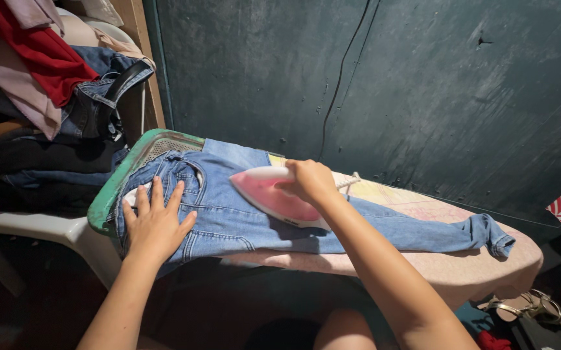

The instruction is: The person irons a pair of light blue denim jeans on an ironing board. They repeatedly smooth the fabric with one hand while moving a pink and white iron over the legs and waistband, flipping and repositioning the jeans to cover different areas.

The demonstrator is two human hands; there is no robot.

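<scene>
— Denim under the palm? 
— Yes; the left hand (pixel 156 223) lay flat, fingers spread, gripping nothing, on the blue denim jeans (pixel 241 214).
— And the other? 
— Just beyond, the right hand (pixel 311 181) was closed around the pink-and-white plastic iron (pixel 270 198), pressed onto the jeans atop the padded pink ironing board (pixel 488 266).

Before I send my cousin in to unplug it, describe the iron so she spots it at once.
Find the ironing board against the dark green wall, with blue jeans spread on it. The iron sits on the jeans under the right hand: pink and white, the only hard, glossy thing among cloth.
</scene>
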